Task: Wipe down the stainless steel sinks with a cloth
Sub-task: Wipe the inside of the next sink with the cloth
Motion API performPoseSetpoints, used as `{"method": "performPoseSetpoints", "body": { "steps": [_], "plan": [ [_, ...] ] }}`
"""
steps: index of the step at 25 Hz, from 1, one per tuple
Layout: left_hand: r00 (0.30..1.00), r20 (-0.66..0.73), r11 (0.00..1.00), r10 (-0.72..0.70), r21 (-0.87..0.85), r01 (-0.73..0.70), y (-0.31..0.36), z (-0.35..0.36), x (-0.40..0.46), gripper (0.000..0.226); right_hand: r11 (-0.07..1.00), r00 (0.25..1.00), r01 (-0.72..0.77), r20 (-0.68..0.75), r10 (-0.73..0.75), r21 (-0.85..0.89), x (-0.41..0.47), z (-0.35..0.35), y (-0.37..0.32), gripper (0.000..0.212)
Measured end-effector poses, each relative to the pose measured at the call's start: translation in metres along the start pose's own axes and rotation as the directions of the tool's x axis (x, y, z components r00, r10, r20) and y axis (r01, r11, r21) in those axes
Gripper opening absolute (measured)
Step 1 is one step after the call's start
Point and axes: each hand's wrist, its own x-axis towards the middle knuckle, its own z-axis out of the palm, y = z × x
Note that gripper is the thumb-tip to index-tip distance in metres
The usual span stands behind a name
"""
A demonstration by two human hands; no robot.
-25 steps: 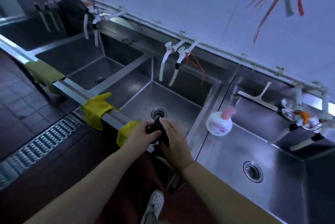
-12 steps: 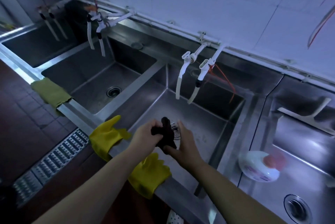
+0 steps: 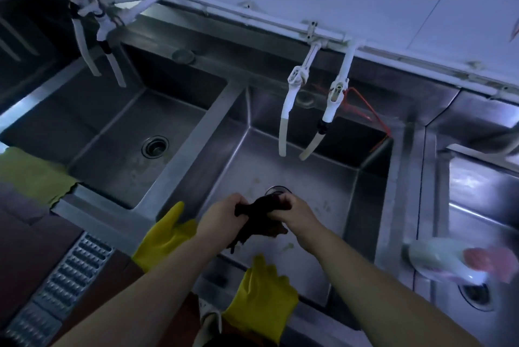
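Over middle sink (image 3: 351, 206) | left hand (image 3: 222, 219), right hand (image 3: 295, 213) grip dark cloth (image 3: 261, 220) | clear of rim

A commercial kitchen washing area: steel sinks (image 3: 179, 150) in a row, wall taps (image 3: 292, 94).

Glossy steel sink (image 3: 323, 178), dark cloth (image 3: 261, 220)

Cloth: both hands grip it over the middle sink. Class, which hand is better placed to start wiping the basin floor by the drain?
Probably the right hand: it grips the cloth just beside the drain; the left hand is farther off.
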Motion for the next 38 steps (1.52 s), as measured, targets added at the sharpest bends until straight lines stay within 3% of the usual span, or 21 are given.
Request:
{"method": "performPoseSetpoints", "body": {
  "steps": [3, 8, 11, 14, 16, 18, 21, 24, 26, 30, 33, 38],
  "plan": [
    [0.989, 0.131, 0.972, 0.067, 0.216, -0.094, -0.034, -0.012, 0.038, 0.013, 0.996, 0.995, -0.061, -0.084, 0.056, -0.059, 0.024, 0.025, 0.009, 0.023],
    [0.968, 0.225, 0.925, 0.111, 0.333, -0.183, -0.079, -0.034, 0.101, 0.014, 0.945, 0.984, -0.114, -0.163, 0.066, -0.307, 0.083, 0.071, 0.013, 0.03],
    [0.939, 0.315, 0.905, 0.136, 0.347, -0.247, -0.093, -0.035, 0.121, 0.019, 0.93, 0.981, -0.122, -0.184, 0.06, -0.347, 0.111, 0.083, 0.018, 0.028],
    [0.815, 0.571, 0.921, 0.098, 0.258, -0.292, -0.102, -0.024, 0.124, 0.034, 0.909, 0.969, -0.192, -0.22, 0.115, -0.371, 0.125, 0.077, 0.044, 0.019],
    [0.722, 0.684, 0.906, 0.104, 0.234, -0.353, -0.104, -0.017, 0.123, 0.034, 0.822, 0.965, -0.252, -0.201, 0.171, -0.51, 0.128, 0.068, 0.067, 0.027],
    [0.742, 0.653, 0.855, 0.152, 0.289, -0.43, -0.104, -0.019, 0.132, 0.035, 0.703, 0.947, -0.319, -0.195, 0.254, -0.635, 0.126, 0.056, 0.081, 0.039],
    [0.831, 0.45, 0.732, 0.328, 0.435, -0.524, -0.102, -0.038, 0.167, 0.033, 0.618, 0.936, -0.327, -0.156, 0.315, -0.715, 0.127, 0.048, 0.094, 0.038],
    [0.741, 0.294, 0.475, 0.603, 0.614, -0.63, -0.097, -0.055, 0.21, 0.023, 0.551, 0.958, -0.188, -0.028, 0.286, -0.813, 0.143, 0.058, 0.106, 0.037],
    [0.751, 0.329, 0.372, 0.572, 0.712, -0.596, -0.092, -0.062, 0.23, 0.017, 0.447, 0.948, 0.008, 0.149, 0.281, -0.895, 0.159, 0.073, 0.116, 0.039],
    [0.758, 0.316, 0.324, 0.571, 0.761, -0.561, -0.1, -0.062, 0.247, 0.017, 0.237, 0.864, 0.469, 0.498, 0.077, -0.851, 0.182, 0.095, 0.152, 0.054],
    [0.737, 0.251, 0.374, 0.627, 0.733, -0.568, -0.113, -0.054, 0.253, 0.011, 0.018, 0.864, 0.503, 0.502, -0.037, -0.864, 0.198, 0.101, 0.18, 0.071],
    [0.707, 0.203, 0.379, 0.677, 0.728, -0.572, -0.116, -0.052, 0.258, 0.018, 0.053, 0.832, 0.534, 0.513, -0.212, -0.844, 0.243, 0.125, 0.186, 0.061]
  ]
}}
